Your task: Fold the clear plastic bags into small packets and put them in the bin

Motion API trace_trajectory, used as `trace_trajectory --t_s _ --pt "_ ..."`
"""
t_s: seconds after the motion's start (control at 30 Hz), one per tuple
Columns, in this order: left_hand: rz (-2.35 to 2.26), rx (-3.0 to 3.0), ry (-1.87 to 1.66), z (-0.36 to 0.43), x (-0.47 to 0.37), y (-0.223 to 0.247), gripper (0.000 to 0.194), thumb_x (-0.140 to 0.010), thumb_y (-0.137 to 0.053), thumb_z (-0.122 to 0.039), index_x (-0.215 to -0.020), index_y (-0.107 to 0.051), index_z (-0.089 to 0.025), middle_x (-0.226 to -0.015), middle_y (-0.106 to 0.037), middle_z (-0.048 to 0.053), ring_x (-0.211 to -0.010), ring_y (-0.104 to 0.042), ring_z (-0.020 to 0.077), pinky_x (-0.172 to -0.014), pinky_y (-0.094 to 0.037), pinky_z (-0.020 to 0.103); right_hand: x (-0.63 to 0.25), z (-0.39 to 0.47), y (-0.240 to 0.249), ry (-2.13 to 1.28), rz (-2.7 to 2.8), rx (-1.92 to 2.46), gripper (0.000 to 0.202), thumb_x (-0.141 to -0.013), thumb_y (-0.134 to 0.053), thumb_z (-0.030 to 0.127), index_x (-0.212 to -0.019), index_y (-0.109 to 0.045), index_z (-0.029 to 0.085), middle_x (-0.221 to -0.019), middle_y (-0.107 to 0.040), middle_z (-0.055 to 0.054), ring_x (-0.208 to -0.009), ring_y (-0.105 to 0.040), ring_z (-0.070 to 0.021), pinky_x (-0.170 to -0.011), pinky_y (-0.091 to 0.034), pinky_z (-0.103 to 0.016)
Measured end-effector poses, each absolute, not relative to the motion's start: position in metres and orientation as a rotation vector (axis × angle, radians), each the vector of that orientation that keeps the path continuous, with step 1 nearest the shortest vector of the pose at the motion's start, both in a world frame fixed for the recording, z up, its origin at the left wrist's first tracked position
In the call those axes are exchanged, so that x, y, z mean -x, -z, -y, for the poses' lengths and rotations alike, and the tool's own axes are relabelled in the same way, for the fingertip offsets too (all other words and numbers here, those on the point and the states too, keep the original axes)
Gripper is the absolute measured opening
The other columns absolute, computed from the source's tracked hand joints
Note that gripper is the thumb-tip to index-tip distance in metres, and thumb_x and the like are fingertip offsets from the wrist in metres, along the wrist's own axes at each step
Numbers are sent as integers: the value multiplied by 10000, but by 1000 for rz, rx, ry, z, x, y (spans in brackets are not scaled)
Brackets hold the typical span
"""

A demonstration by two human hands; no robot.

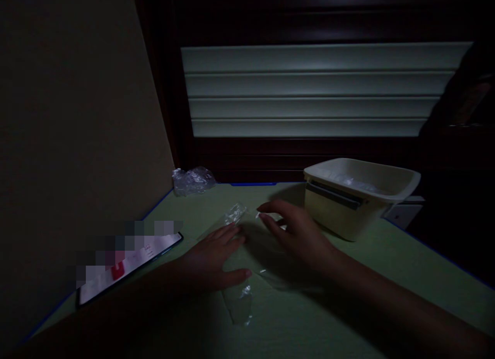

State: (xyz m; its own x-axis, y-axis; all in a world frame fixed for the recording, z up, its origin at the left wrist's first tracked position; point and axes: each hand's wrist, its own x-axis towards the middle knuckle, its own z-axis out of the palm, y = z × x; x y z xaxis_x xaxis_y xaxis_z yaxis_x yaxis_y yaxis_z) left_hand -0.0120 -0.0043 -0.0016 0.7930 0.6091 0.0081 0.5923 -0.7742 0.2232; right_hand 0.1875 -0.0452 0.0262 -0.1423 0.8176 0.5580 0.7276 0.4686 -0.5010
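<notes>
A clear, thin plastic bag (240, 303) lies on the green tabletop (309, 328), crinkled and shiny at its edges. My left hand (216, 255) rests on it with the fingers stretched out and the thumb apart, holding nothing. Just to the right, my right hand (296, 230) is curled, its thumb and forefinger brought together at a glossy bit of the same plastic. The bag's middle is partly hidden by my hands and their shadow, and dim light makes its outline hard to follow.
A cream plastic bin (336, 214) with clear plastic inside stands at the right. Crumpled clear plastic (193, 180) sits in the far left corner. A phone (135, 263) with a lit screen lies by the left wall. Behind the table is a dark-framed slatted panel (309, 85).
</notes>
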Motion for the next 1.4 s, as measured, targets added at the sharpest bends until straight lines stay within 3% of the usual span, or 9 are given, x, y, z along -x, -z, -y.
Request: trace_trajectory --t_s 0.07,0.17,0.37,0.57,0.8,0.9,1.03,1.13,1.4 --pt "-941 -2794 -134 4 12 2 723 -803 -519 -512 -1352 -367 -67 -1447 -232 203 -1338 -196 331 -1067 -214 479 -175 41 -13 -69 2070 1376 335 -889 -428 211 -1178 -535 81 -1269 -513 -186 -1137 -510 -232 -921 -415 -336" --pt "-964 -2846 -43 5 11 2 752 -821 -482 -534 -1369 -324 -45 -1455 -196 207 -1347 -158 331 -1076 -188 481 -166 38 3 -41 2225 1511 466 -910 -407 280 -1292 -430 15 -1393 -359 -247 -1302 -313 -289 -1027 -315 -395" --pt "-1016 -2864 111 5 11 0 780 -853 -389 -593 -1416 -217 -80 -1484 -72 173 -1362 -50 310 -1086 -145 477 -193 48 20 -41 2253 1669 558 -923 -350 433 -1317 -445 49 -1387 -364 -253 -1295 -312 -345 -1030 -271 -505" --pt "-1009 -2875 152 5 11 0 793 -857 -331 -627 -1427 -184 -95 -1485 -37 170 -1363 -16 304 -1085 -129 479 -245 79 24 -17 2248 1812 616 -927 -263 505 -1361 -391 87 -1419 -336 -202 -1306 -305 -307 -1049 -263 -497" --pt "-992 -2892 131 5 11 -1 783 -861 -336 -614 -1426 -184 -94 -1486 -53 173 -1364 -38 305 -1083 -136 477 -271 99 25 36 2093 1808 557 -916 -329 404 -1367 -367 79 -1432 -320 -197 -1295 -332 -303 -1034 -316 -495" --pt "-967 -2918 101 3 11 1 775 -865 -349 -601 -1421 -200 -83 -1485 -60 179 -1364 -32 303 -1086 -131 473 -244 85 14 11 1997 1686 551 -908 -344 375 -1391 -318 111 -1467 -260 -161 -1321 -285 -272 -1057 -282 -476" --pt "-999 -2927 85 1 12 5 771 -859 -359 -605 -1419 -218 -93 -1484 -38 184 -1360 -22 317 -1084 -141 477 -197 66 7 -119 2149 1594 565 -915 -349 335 -1390 -296 33 -1463 -238 -206 -1341 -227 -270 -1063 -278 -439" --pt "-1021 -2932 88 1 14 6 776 -856 -356 -613 -1418 -223 -94 -1479 -61 198 -1357 -39 327 -1078 -156 488 -187 68 12 -115 2305 1577 509 -924 -348 302 -1353 -380 29 -1418 -326 -231 -1319 -278 -292 -1057 -282 -448" --pt "-956 -2919 43 0 15 3 749 -860 -369 -605 -1414 -238 -118 -1483 -80 181 -1360 -53 322 -1072 -165 496 -256 112 19 -176 2251 1861 621 -910 -292 530 -1405 -296 156 -1466 -233 -125 -1340 -205 -299 -1067 -209 -529"
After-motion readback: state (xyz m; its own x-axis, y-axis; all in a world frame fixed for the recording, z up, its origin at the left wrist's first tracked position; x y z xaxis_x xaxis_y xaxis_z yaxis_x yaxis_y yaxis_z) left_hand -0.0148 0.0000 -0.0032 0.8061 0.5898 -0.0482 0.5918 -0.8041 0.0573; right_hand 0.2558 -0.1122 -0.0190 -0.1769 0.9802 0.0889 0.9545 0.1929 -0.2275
